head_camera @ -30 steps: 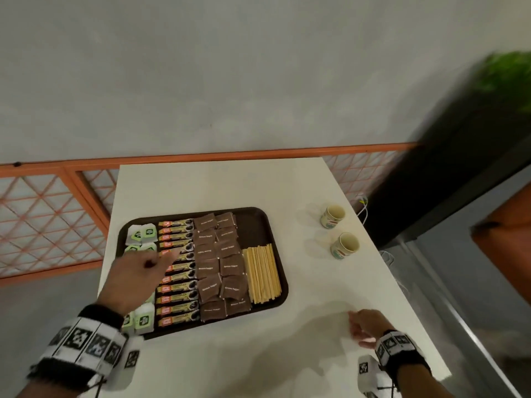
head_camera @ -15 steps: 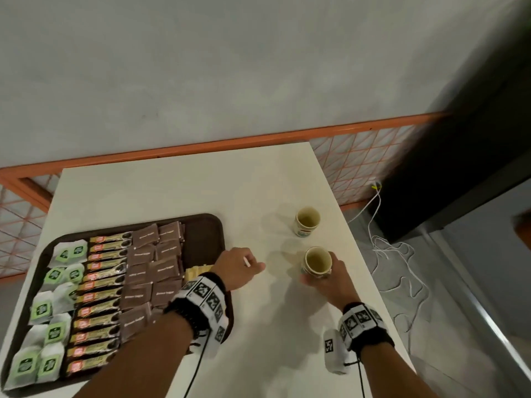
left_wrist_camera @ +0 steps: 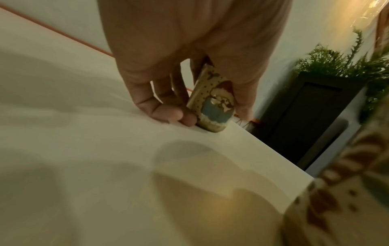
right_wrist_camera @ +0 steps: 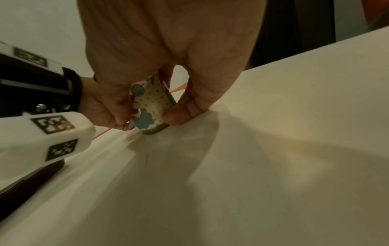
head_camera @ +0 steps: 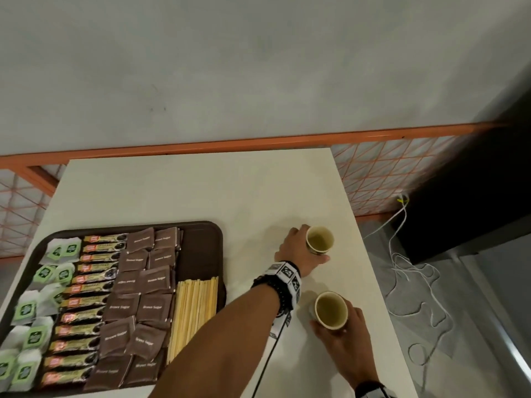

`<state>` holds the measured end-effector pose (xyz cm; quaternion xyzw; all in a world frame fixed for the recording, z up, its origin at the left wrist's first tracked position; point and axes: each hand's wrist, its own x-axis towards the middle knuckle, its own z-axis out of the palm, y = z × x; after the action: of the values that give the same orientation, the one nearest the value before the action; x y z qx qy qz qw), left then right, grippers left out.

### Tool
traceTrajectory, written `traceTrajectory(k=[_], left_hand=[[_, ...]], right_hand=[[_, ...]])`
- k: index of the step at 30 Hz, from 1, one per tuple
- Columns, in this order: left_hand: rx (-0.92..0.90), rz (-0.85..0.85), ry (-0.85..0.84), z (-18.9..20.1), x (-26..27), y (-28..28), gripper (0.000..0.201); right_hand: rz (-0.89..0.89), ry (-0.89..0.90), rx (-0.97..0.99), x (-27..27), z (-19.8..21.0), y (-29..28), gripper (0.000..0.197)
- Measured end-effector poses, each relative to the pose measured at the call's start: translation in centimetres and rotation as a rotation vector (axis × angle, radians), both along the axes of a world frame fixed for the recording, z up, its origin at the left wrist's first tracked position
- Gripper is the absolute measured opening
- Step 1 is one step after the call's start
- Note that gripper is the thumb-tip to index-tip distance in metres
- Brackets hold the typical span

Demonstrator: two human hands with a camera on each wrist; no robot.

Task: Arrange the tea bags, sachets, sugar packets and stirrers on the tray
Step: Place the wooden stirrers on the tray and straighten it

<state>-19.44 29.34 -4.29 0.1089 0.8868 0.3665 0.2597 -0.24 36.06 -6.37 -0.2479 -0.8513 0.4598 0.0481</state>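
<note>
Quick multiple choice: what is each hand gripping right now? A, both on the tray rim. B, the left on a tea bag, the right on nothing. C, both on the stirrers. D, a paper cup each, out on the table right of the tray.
D: the left hand wraps the far paper cup, the right hand the near paper cup, both standing on the table, off the tray.

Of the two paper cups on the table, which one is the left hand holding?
The far cup, nearer the wall. The left hand grips it; the right hand holds the near cup.
</note>
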Motion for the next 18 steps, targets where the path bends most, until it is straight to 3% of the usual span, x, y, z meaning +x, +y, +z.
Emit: traceTrajectory(k=[3, 7, 11, 18], left_hand=[[-0.014, -0.042, 0.019, 0.1, 0.0, -2.0, 0.064], [-0.163, -0.126, 0.105, 0.9, -1.0, -7.8, 0.06], [-0.367, -0.159, 0.247, 1.6, -1.7, -13.4, 0.057], [-0.332, -0.11, 0.226, 0.9, -1.5, -17.5, 0.068]], right_hand=[[0.037, 0.023, -0.012, 0.1, 0.9, -1.4, 0.069], [0.137, 0.075, -0.025, -1.5, 1.5, -4.6, 0.051], [0.253, 0.057, -0.009, -3.3, 0.9, -8.6, 0.049], [0.245, 0.019, 0.007, -4.4, 0.9, -12.6, 0.048]])
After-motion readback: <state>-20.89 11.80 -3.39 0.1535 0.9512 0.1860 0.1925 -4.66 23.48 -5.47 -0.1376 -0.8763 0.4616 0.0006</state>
